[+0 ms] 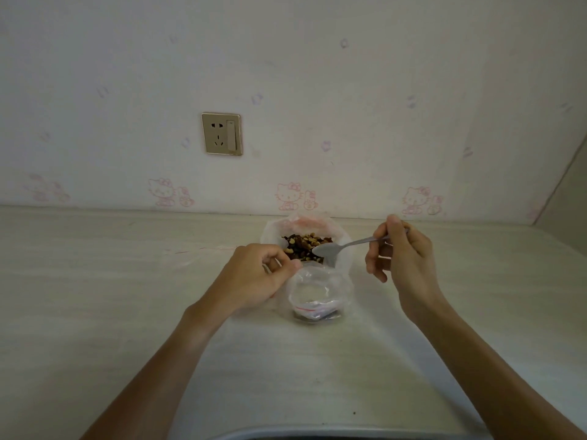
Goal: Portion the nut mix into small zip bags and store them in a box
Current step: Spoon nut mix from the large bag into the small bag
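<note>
Left hand (254, 274) pinches the rim of the small clear plastic zip bag (319, 290) — we hold its mouth open and facing up so a scoop can drop straight in. The bag stands on the pale wood-grain desk (95, 312), touching the near side of the big bag; its bottom looks nearly empty, something dark down there, too blurred to tell.

Right hand (401, 252) grips the handle of the silver metal spoon (336, 249), bowl hovering over the near edge of the brown-and-tan nut mix (305, 246). Spoon bowl looks empty — our read is we're about to dig in.

The mix sits in a larger white translucent plastic bag (344, 258), sides rolled down for access, right behind the zip bag so the transfer path is short. No storage box in view.
</note>
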`<state>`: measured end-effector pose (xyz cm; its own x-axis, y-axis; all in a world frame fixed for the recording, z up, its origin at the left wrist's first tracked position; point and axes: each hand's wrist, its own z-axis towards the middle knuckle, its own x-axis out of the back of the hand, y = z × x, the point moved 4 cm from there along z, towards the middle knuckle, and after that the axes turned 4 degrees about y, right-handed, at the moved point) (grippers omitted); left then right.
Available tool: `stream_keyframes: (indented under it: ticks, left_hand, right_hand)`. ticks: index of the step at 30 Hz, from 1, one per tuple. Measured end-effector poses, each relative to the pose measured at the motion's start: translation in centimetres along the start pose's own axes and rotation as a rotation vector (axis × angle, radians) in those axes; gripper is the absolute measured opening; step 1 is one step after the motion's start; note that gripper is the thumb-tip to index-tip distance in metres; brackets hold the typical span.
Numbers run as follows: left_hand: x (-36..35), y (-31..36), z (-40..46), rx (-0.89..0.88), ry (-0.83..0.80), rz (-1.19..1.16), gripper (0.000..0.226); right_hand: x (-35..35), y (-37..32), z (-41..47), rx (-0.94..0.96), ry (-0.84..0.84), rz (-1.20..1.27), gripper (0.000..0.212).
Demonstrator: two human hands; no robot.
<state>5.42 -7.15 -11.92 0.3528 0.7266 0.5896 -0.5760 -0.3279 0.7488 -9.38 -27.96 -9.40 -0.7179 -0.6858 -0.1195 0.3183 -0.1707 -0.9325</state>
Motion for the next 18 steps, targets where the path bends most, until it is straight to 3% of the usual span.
stream_keyframes:
  ticks: [4,7,11,14,18]
  left_hand:
    - [0.6,-0.8,0.4,0.048,0.240,0.079,0.037]
    - [1.0,-1.5,0.5,0.108,0.401,0.205,0.033]
    - [0.3,-2.7,1.1,0.232,0.338,0.288,0.044]
    - [-0.7,-2.8,1.6,0.232,0.277,0.283,0.050]
    - [-1.4,-2.4,2.1,0.146,0.238,0.167,0.028]
  right_hand:
    - [-1.2,2.2,2.3,-0.069,0.037,-0.085,0.041]
    - [-2.0,3.2,2.7,0.005,0.032,-0.195,0.046]
    - [-2.5,3.3,2.5,0.181,0.049,-0.340,0.050]
    - [-3.1,3.3,2.4,0.265,-0.002,-0.390,0.048]
    - [-4.2,4.4,1.8,0.223,-0.048,-0.407,0.045]
